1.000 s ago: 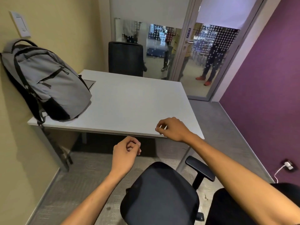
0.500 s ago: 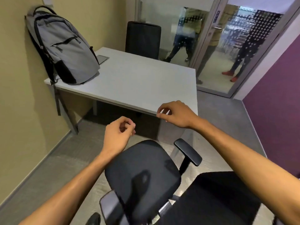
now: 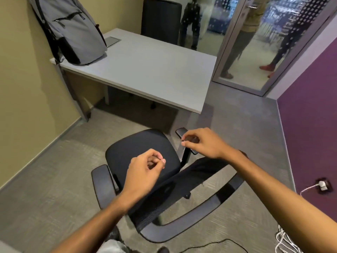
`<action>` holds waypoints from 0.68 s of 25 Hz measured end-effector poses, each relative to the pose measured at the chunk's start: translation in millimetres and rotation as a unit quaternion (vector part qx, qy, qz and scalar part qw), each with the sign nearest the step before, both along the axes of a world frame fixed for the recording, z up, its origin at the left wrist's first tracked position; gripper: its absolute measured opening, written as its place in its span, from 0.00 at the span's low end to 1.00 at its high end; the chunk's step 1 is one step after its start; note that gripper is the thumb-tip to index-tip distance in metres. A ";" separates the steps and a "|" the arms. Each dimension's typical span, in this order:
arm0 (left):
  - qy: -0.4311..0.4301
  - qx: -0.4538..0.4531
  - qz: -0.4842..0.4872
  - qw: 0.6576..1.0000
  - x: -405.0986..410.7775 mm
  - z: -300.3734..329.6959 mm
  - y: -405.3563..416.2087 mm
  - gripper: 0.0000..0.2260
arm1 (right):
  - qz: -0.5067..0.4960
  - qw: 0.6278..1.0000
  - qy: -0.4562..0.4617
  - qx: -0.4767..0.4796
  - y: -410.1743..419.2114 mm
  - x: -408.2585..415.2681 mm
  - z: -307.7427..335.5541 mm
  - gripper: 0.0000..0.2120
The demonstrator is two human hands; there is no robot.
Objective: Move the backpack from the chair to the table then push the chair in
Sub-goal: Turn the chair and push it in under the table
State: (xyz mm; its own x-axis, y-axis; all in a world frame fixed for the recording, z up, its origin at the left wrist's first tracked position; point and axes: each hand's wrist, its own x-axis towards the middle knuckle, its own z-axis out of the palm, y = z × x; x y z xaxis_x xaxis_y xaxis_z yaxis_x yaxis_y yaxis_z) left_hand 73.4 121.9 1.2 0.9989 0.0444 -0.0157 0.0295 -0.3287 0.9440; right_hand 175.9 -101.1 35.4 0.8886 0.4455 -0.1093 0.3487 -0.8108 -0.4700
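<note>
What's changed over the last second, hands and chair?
Both hands have come back from the table edge toward the chair. The right hand now sits over the right armrest, fingers curled; contact is unclear. The left hand hovers loosely curled above the seat, holding nothing. The backpack stays on the table against the wall; the chair is not yet pushed in.

— How were the hands held?
— Both bare forearms reached forward and down. The left hand (image 3: 144, 172) was loosely curled, fingertips nearly meeting the thumb, holding nothing.
— And the right hand (image 3: 202, 143)?
— Further out, palm down, fingers bent (contact underneath couldn't be judged), wrist level
</note>
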 end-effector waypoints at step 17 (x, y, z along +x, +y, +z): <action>0.043 0.452 -0.137 0.880 -87.6 -32.8 -78.5 0.41 | 0.046 0.990 -0.018 -0.132 -86.8 -78.5 -62.8 0.35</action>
State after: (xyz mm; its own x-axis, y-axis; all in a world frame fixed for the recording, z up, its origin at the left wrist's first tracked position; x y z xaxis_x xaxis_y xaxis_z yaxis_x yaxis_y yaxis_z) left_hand -14.2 43.4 -31.6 0.9708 -0.1660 -0.1734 -0.1106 -0.9504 0.2907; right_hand 97.4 -187.9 -27.4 0.8505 0.4852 -0.2028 0.4398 -0.8677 -0.2316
